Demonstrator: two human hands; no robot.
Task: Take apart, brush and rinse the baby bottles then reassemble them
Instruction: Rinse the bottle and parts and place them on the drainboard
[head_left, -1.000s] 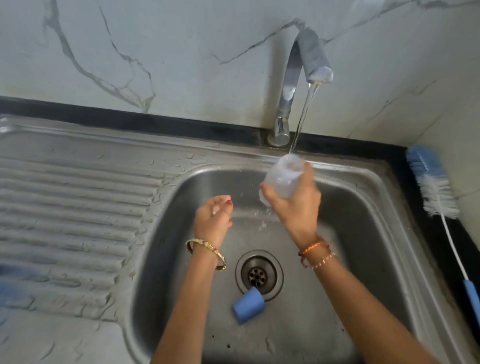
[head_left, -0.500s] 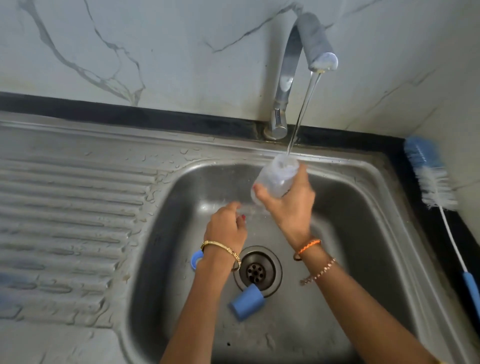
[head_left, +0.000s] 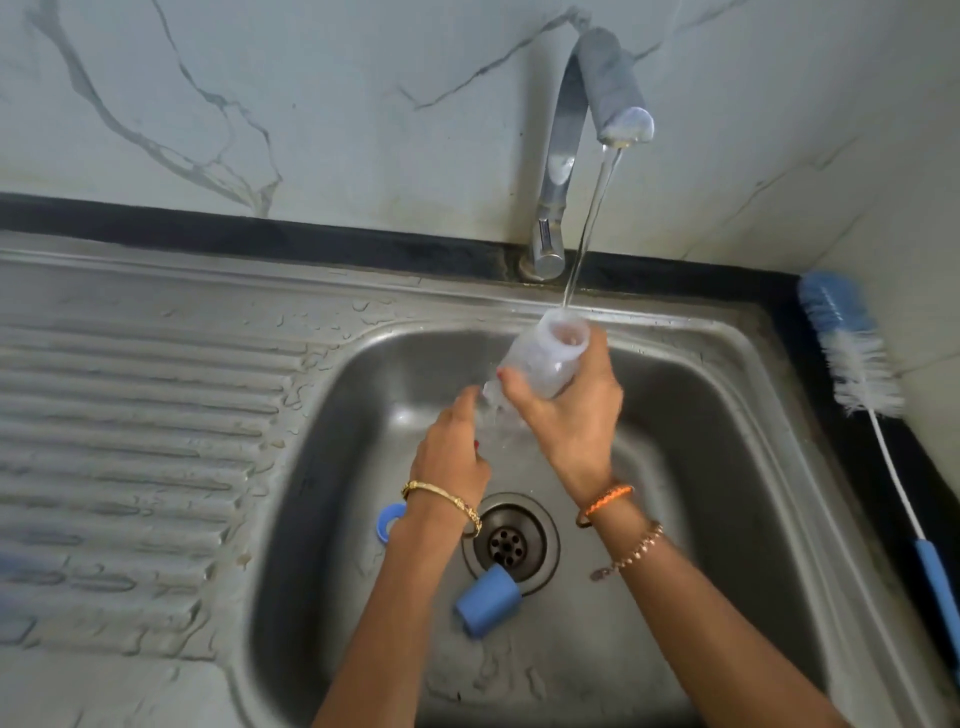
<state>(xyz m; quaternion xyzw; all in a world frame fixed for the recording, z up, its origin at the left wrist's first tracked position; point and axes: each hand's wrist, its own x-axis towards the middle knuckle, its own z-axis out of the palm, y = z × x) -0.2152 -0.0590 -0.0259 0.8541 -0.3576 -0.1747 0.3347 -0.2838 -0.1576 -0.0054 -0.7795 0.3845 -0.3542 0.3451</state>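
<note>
I'm seeing a clear, faintly milky bottle. I'm noting a blue cap and a blue ring against the grey steel sink. The brush at right is showing blue bristles at its far tip, white below, a white stem, a blue handle. The wall is reading white with grey veining, above a black ledge.
</note>
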